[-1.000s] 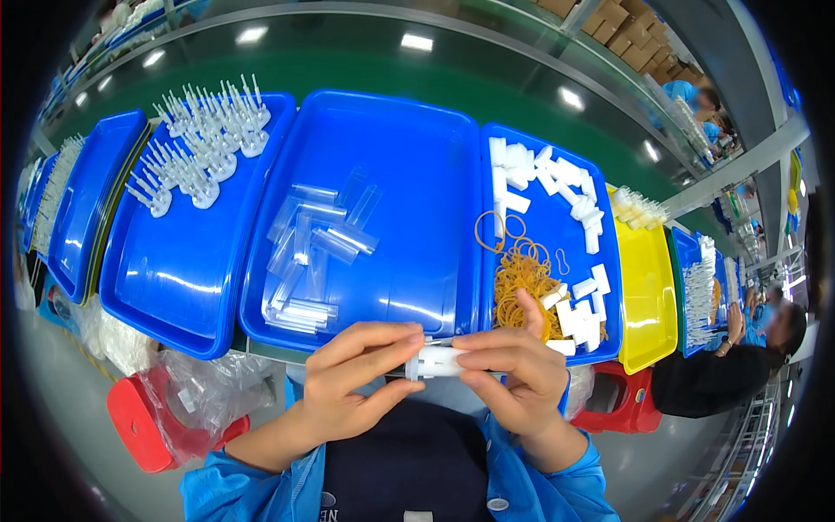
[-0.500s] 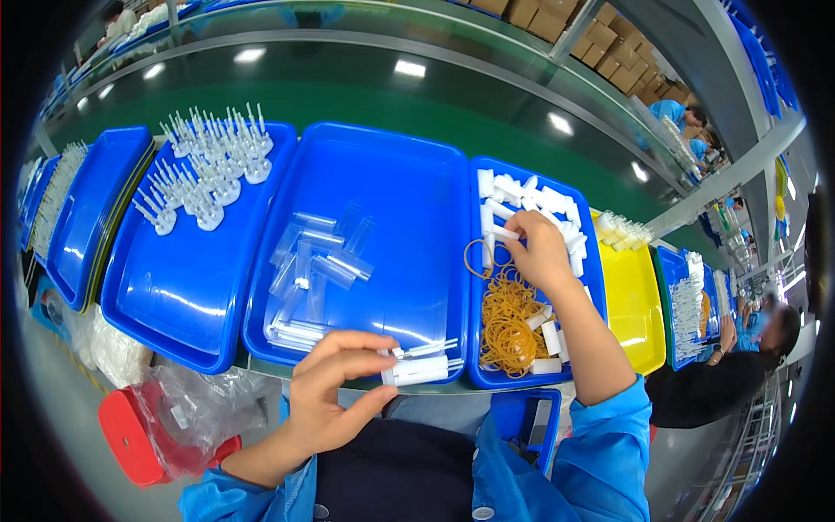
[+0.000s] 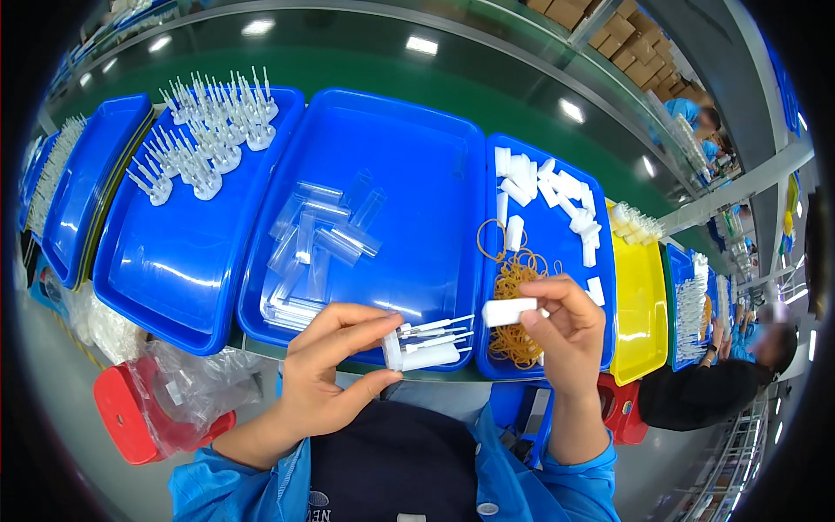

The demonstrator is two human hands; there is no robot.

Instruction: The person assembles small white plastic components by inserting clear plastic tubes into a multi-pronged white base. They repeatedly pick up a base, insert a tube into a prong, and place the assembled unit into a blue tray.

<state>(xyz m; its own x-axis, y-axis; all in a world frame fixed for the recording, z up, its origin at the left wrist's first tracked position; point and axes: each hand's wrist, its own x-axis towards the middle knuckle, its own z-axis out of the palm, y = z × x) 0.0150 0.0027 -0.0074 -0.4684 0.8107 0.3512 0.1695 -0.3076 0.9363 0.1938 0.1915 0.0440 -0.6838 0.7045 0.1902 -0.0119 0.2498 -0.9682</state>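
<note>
My left hand (image 3: 326, 374), at the front edge of the middle blue tray (image 3: 409, 165), grips a white round-based piece (image 3: 393, 351) by its base. Several thin prongs stick out of it to the right, and a white sleeve (image 3: 432, 357) sits along its near side. Pinched between the thumb and fingers of my right hand (image 3: 570, 339) is a white tube (image 3: 507, 311), lying sideways and apart from the prongs. Below that hand is a pile of tan rubber bands (image 3: 513, 348), partly hidden. More white tubes (image 3: 570, 184) lie farther back in the right blue tray (image 3: 548, 239).
Clear plastic tubes (image 3: 348, 244) lie in the middle tray. Pronged white pieces (image 3: 209, 170) stand in the left blue tray (image 3: 174, 261). A yellow tray (image 3: 639, 304) adjoins on the right. A red stool (image 3: 122, 418) is at lower left; a co-worker (image 3: 722, 383) sits at far right.
My right hand has come back from the white tubes toward my left hand, carrying one tube. My left hand keeps its hold on the pronged piece. The view has shifted slightly.
</note>
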